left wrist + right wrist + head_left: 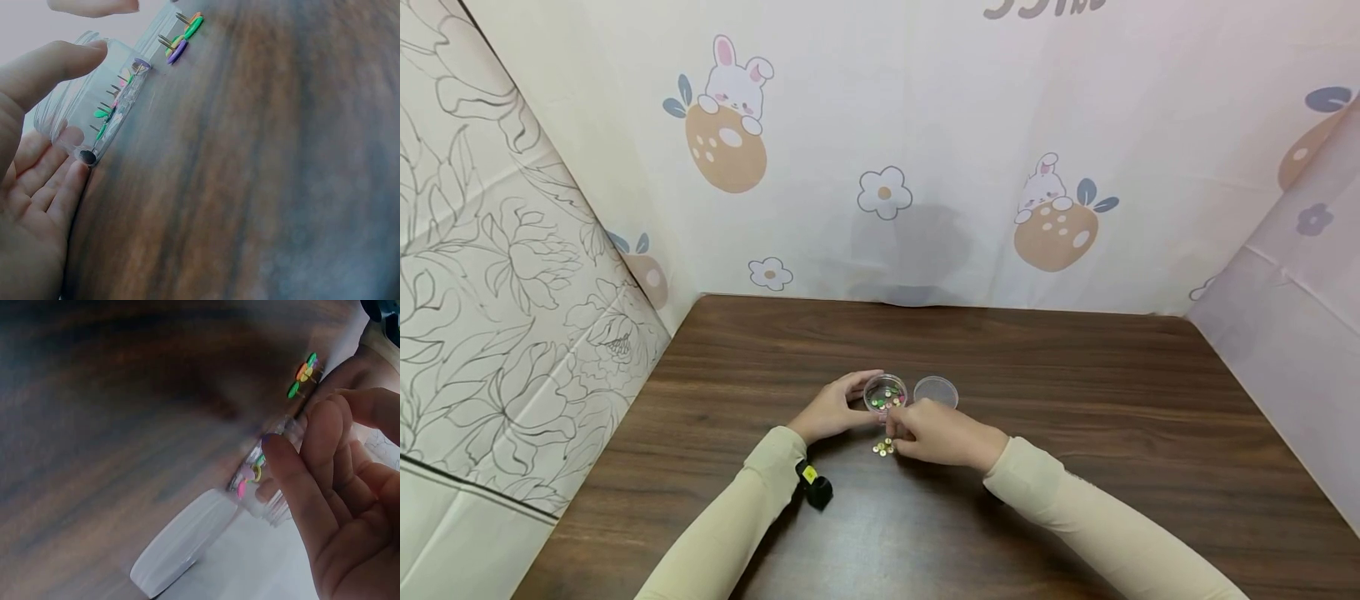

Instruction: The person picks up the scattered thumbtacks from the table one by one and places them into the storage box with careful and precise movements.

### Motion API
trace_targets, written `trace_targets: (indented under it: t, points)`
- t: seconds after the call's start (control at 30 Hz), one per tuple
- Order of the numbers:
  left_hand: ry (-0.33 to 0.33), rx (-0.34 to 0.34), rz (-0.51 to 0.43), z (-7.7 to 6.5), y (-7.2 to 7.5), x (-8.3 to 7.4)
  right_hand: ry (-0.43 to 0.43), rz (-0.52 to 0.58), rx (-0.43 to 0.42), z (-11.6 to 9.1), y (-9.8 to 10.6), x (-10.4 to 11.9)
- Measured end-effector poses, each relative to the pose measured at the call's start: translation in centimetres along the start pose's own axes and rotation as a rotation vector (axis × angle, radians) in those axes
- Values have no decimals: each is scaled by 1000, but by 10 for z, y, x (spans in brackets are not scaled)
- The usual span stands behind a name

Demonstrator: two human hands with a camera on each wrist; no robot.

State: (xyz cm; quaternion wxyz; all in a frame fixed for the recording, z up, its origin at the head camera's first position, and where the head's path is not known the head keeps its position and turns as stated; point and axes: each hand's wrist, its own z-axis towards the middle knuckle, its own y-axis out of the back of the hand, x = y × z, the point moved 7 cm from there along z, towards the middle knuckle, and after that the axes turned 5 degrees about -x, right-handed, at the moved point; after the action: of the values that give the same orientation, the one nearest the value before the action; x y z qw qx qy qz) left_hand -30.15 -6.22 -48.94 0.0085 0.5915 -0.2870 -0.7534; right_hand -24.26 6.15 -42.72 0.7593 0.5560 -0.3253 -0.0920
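Note:
A small round clear plastic container stands on the table with several colored thumbtacks inside. My left hand holds it from the side, thumb at one wall and fingers around the other. In the left wrist view, the tacks show through the wall, pins sticking up. My right hand is over the container's near edge, fingertips between it and a little group of loose thumbtacks. Its thumb and a finger meet in the right wrist view; I cannot tell whether a tack is between them.
The round clear lid lies just right of the container, partly behind the right hand. A black wrist device with a yellow label hangs at the left cuff. The wooden table ends at a patterned cloth wall behind.

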Motion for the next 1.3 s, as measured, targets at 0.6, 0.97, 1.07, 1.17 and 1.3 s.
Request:
trace_targets:
  t: [0.6,0.97,1.07,1.17,1.3]
  points:
    - [-2,11,-17,0,2,0,-11,-60,39,3,-15,2]
    - [-1,5,-36,0,1,2,-8,-143,8,2,-17,4]
    - [-9,3,-39,0,1,-1,-14,-150,6,1,-17,5]
    - [-29,6,-49,-3,2,-12,-23,-142,10,1,-17,5]
    - [-42,21,-65,-8,4,-28,-25,-141,16,1,-17,4]
